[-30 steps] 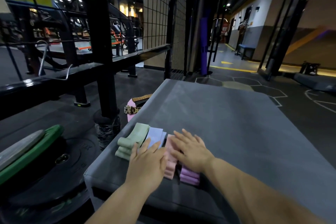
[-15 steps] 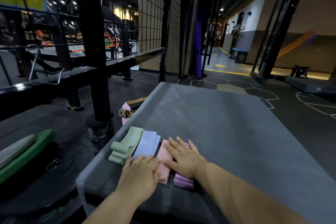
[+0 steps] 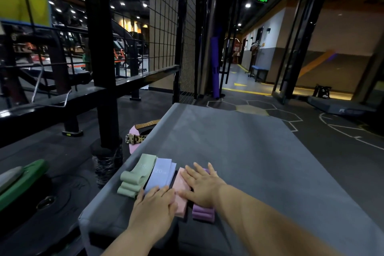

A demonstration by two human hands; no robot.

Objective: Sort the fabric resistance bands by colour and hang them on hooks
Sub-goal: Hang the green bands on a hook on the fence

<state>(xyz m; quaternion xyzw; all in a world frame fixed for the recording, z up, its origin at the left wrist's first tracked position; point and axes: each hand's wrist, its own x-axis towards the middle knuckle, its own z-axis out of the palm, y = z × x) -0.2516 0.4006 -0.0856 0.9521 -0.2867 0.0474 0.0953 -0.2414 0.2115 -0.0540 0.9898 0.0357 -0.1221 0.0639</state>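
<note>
Currently stacks lie side by side on the surface, long axes pointing away: green bands, blue bands, pink bands, purple bands. Left hand flat on blue, right hand on pink/purple; fingers straight, gripping nothing.

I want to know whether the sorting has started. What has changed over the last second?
The left hand slid back slightly toward the person, uncovering more of the blue band. The right hand stays flat on the pink band and purple band; the green band has not moved. Nothing gripped.
</note>
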